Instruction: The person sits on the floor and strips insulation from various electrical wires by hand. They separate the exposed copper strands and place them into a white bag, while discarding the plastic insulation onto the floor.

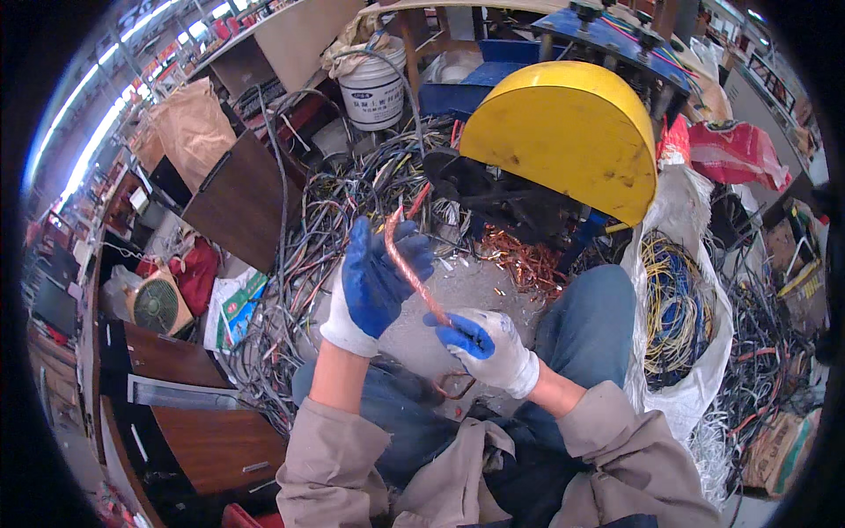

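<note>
A bent length of bare twisted copper wire [412, 276] slants across the middle, above my lap. My right hand [495, 349], in a white glove with blue coating, is closed around its lower end. My left hand [373, 283], gloved the same way, is open behind the upper part of the wire, thumb up and fingers stretched out. Whether the left palm touches the wire, I cannot tell. Just past the wire's upper tip shows a red cable piece [420, 200]. Below my hands, a thin brown cable loop [453, 385] hangs near my legs.
A machine with a yellow half-round guard [563, 132] stands ahead. Copper scraps [521, 262] lie under it. Loose cables [330, 207] heap at the left. A white sack [704, 387] of wires is at my right, a white bucket [373, 92] behind, wooden panels [216, 447] at left.
</note>
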Motion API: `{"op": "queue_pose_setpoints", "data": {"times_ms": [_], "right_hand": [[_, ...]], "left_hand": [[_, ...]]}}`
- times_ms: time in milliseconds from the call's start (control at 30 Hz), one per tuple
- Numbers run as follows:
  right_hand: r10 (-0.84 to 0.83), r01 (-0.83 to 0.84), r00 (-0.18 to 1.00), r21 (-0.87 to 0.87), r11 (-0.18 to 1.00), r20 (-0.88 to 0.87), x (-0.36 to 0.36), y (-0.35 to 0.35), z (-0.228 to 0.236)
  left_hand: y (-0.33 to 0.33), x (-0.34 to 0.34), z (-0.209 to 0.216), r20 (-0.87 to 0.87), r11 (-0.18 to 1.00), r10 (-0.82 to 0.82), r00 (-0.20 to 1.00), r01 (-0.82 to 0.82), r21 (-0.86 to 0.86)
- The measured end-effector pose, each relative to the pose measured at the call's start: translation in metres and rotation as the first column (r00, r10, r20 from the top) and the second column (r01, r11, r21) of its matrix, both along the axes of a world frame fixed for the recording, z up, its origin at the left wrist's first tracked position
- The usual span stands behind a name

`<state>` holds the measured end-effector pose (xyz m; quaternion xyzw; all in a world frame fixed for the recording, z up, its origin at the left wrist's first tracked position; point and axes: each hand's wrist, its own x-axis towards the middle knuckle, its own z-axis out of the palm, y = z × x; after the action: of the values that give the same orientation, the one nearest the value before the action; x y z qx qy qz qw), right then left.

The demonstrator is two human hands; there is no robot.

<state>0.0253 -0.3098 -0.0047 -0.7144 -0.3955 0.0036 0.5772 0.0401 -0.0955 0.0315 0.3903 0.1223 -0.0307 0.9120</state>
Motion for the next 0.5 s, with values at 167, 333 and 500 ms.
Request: {"op": "queue_pose_setpoints", "data": {"times_ms": [167,333,500], "right_hand": [[0.012,0.018,0.980,-0.149,0.989,0.197,0.002,0.013,-0.026],[-0.053,0.107,0.966,-0.203,0.973,0.254,0.001,0.020,-0.039],[-0.179,0.212,0.966,-0.174,0.961,0.188,0.002,0.022,-0.039]], "left_hand": [[0.031,-0.006,-0.014,-0.013,0.999,0.027,1.000,-0.027,-0.018],[0.025,-0.017,-0.028,0.021,0.990,0.119,0.993,-0.121,0.070],[0.005,-0.023,-0.031,0.114,0.990,0.047,0.992,-0.062,0.127]]}}
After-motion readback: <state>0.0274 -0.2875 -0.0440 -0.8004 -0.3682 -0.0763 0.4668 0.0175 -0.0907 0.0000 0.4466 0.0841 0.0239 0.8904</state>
